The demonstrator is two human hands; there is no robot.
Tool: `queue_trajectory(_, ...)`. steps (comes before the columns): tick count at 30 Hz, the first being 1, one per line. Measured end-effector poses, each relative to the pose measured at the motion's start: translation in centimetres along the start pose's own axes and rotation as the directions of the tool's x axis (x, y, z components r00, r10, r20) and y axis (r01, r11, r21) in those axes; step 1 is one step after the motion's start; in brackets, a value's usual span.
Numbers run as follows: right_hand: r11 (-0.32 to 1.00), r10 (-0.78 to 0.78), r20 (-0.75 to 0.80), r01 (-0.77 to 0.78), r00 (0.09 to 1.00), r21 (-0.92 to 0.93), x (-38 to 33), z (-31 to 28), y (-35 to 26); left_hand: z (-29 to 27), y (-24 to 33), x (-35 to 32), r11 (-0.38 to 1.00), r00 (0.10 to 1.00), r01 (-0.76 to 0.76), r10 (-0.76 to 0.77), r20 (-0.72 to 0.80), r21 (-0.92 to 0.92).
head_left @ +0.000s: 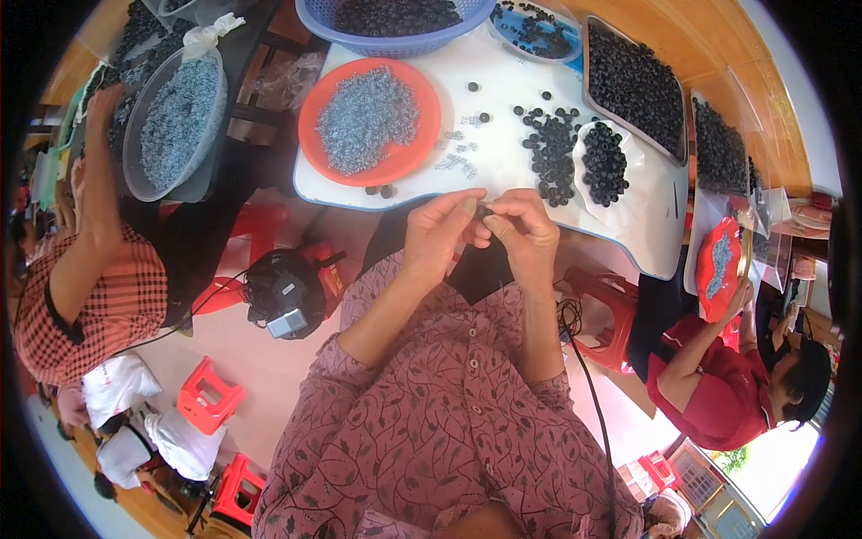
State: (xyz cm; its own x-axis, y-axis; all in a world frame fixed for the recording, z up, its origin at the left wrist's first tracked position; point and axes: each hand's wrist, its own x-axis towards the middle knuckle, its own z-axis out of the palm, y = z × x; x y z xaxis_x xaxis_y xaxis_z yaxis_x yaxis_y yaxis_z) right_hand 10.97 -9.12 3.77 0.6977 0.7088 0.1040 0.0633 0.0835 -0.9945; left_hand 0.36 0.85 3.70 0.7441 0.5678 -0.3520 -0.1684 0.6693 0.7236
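Note:
My left hand [438,235] and my right hand [526,235] meet just off the near edge of the white table [368,190], fingers pinched together. Between the fingertips is a small black round part [483,212], mostly covered by them. Whether a clear piece is with it, I cannot make out. Beyond my hands, a few small clear pieces [458,163] lie on the tabletop. Loose black round parts [549,153] are scattered ahead of my right hand, and more fill a white scalloped dish [585,187]. An orange-red plate [426,108] heaped with clear bluish pieces stands to the left.
At the back are a blue-purple basket [359,39] and a blue bowl [503,40] of black parts. A metal tray [588,85] of black parts stands at right. One person [99,278] sits left, another [709,386] right. A red stool [208,395] and a cable [593,395] are below.

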Motion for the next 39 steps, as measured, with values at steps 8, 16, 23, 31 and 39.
queue_trajectory(8, 0.974, -0.042, 0.008, 0.042, 0.999, -0.224, -0.2, 0.6, 0.0, -0.3, -0.7, 0.0, 0.975, 0.996, -0.073, 0.08, -0.025, 0.208)
queue_trajectory(16, 0.973, -0.004, 0.028, 0.01, 1.0, -0.229, -0.8, 0.5, 0.1, -0.9, -1.0, 0.3, 0.987, 0.999, 0.03, -0.027, -0.018, 0.161)
queue_trajectory(23, 0.996, 0.076, -0.053, -0.078, 0.996, -0.043, -1.3, 0.9, -0.4, -1.0, -1.4, 0.6, 0.995, 1.0, -0.015, 0.013, 0.018, 0.102)
queue_trajectory(31, 0.999, 0.026, -0.088, -0.03, 0.996, -0.043, -1.1, 0.5, 0.1, -1.1, -0.6, 1.0, 0.999, 0.999, 0.018, -0.019, 0.028, 0.036)
queue_trajectory(39, 0.984, 0.153, -0.085, -0.159, 0.985, -0.078, -1.7, 0.2, 0.9, 1.3, 6.6, 5.7, 0.969, 0.972, -0.167, 0.193, -0.134, 0.182)
